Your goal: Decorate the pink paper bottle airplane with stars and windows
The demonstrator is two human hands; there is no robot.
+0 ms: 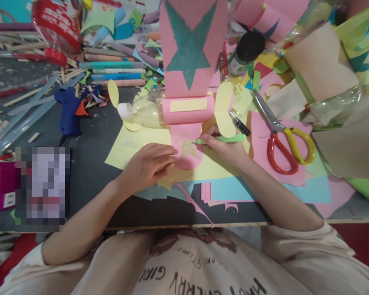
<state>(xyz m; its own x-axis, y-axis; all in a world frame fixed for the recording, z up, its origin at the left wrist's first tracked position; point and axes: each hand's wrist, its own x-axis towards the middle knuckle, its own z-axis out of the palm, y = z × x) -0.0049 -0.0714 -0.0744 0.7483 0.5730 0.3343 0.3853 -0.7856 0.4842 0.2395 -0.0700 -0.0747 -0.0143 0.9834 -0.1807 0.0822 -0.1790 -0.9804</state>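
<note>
A bottle plane (147,112) lies in front of me, a clear plastic bottle with a white cap wrapped in pink paper. Its far wing (187,45) carries a dark green star. On the rounded near wing (189,162) is a pale green star outline, partly coloured. My right hand (223,147) grips a light green marker (230,138), tip at the star's right side. My left hand (150,164) lies flat with fingers stretched, fingertips at the wing's left edge. Yellow paper tail pieces (224,108) stick out at the bottle's right end.
Large scissors (283,139) with red and yellow handles lie to the right, beside a black pen (240,123). A blue glue gun (68,110) is at left. Several markers (117,76), a black-capped jar (247,51) and paper scraps crowd the back. Yellow paper (119,147) lies underneath.
</note>
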